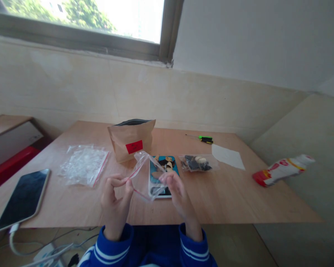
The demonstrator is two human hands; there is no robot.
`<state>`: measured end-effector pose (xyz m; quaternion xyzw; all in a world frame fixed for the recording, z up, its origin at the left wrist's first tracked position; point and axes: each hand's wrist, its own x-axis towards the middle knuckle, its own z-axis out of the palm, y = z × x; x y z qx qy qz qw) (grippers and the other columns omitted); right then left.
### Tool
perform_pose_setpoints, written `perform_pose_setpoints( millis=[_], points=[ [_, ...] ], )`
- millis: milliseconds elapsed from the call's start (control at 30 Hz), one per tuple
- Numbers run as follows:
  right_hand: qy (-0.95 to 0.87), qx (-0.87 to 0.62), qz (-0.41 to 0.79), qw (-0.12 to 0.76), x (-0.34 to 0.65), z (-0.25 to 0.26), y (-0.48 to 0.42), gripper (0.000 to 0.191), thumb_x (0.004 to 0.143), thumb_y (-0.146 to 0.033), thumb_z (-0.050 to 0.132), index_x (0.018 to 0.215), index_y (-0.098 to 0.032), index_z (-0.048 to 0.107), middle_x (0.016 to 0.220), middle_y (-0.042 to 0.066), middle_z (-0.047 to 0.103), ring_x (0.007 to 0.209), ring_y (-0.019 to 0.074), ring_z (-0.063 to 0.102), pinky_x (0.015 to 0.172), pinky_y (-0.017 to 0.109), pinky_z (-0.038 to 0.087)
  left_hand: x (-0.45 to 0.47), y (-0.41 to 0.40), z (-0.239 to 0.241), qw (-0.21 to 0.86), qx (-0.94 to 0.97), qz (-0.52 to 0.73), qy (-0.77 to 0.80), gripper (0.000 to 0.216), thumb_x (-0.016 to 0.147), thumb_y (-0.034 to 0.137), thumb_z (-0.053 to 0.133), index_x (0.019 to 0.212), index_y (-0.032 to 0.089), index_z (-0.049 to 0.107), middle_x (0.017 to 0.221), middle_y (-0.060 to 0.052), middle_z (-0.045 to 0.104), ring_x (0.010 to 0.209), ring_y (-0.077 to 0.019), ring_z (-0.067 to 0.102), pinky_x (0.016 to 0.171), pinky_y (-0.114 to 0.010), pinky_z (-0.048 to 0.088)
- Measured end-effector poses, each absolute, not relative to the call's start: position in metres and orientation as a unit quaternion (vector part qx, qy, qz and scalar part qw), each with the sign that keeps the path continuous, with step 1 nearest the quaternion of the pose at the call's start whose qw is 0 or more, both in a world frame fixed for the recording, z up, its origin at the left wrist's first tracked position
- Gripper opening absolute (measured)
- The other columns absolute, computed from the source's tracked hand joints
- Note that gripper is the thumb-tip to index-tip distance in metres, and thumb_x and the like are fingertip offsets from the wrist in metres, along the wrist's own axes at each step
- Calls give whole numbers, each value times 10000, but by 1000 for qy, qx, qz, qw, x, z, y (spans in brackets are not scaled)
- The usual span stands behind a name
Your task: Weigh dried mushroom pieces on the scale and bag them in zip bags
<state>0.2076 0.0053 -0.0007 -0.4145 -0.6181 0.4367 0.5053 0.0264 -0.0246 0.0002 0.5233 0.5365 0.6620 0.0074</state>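
Observation:
A clear zip bag (141,172) with a red seal line is stretched between my two hands, its mouth spread apart. My left hand (117,202) pinches the bag's left edge between thumb and fingers. On the other side, my right hand (182,194) has its fingers closed on the bag's right part. Behind the bag is a small kitchen scale (177,167) with a blue top; beige and black pieces lie on it, partly hidden by the bag and my right hand. Just right of the scale lies a filled clear bag (196,163) of dark and light pieces.
A brown paper pouch (121,139), open at the top, stands behind the scale. At left are a stack of clear bags (85,167) and a tablet (23,198) on a cable. Screwdrivers (206,139), white paper (228,156) and a tilted bottle (284,170) are at right.

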Motion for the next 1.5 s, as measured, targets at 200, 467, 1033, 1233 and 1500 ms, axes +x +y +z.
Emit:
perform_pose_setpoints(
  millis=[200, 467, 1033, 1233, 1500],
  points=[
    [-705, -522, 236, 418, 210, -32, 33, 512, 886, -518, 526, 1295, -209, 530, 1435, 155, 428, 1369, 308, 350, 1126, 537, 279, 18, -23, 3, -25, 543, 649, 531, 164, 803, 136, 597, 746, 201, 457, 1163, -103, 621, 1165, -248, 565, 996, -481, 433],
    [-746, -534, 141, 371, 209, -67, 57, 387, 843, -332, 621, 1218, -237, 624, 1413, 152, 448, 1328, 337, 403, 1077, 556, 357, 24, -25, -3, 43, 512, 636, 575, 194, 835, 203, 539, 701, 220, 399, 1052, -73, 727, 1020, -231, 673, 872, -390, 514],
    [-664, -475, 218, 534, 195, 2, 23, 227, 851, -227, 627, 1070, -240, 686, 1304, 109, 557, 1280, 247, 487, 1073, 438, 409, 49, -3, -8, 118, 449, 590, 660, 157, 820, 263, 555, 704, 221, 459, 903, -17, 747, 736, -167, 708, 656, -264, 546],
    [-706, -443, 233, 501, 165, 23, 17, 270, 831, -121, 621, 1029, -278, 712, 1281, 76, 570, 1277, 217, 502, 1046, 372, 450, 58, 9, -8, 160, 426, 601, 657, 173, 822, 308, 542, 709, 223, 442, 994, -45, 751, 763, -188, 718, 644, -275, 532],
    [-743, -431, 289, 421, 171, 22, 24, 308, 816, -130, 643, 1089, -255, 710, 1326, 107, 539, 1284, 237, 502, 1073, 380, 423, 59, 14, -10, 188, 351, 678, 618, 161, 815, 303, 538, 706, 213, 462, 1013, -72, 744, 814, -183, 716, 672, -276, 559]
  ],
)
